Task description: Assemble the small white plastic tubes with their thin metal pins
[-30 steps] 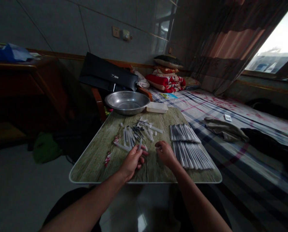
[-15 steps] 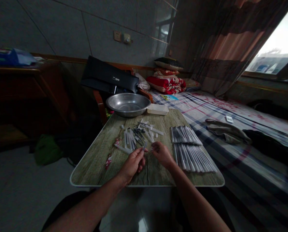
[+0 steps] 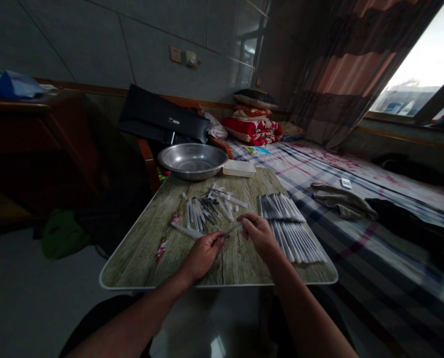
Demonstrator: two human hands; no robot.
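A slim, pen-like tube [image 3: 232, 230] spans the gap between my two hands, above the near part of the small table. My left hand [image 3: 203, 252] pinches its near end between thumb and fingers. At the far end, the curled fingers of my right hand [image 3: 257, 232] close on its tip. Just beyond lies a loose pile of clear tubes [image 3: 194, 211] mixed with thin dark pieces [image 3: 209, 206]. Right of my right hand, finished-looking pens [image 3: 296, 241] lie side by side in a near row, with another row of pens [image 3: 279, 206] behind.
A metal basin [image 3: 193, 161] and a shallow white tray [image 3: 239, 168] stand at the table's [image 3: 139, 258] far edge. Two small red-and-white wrappers [image 3: 161, 249] lie on the left. A bed [image 3: 300, 169] with bedding borders the right side, and a chair holding a black case [image 3: 162, 117] stands behind.
The tube has tilted from steep to nearly level, pointing right. My right hand has come onto its far end, where before its fingers were apart from it. The view has shifted slightly.
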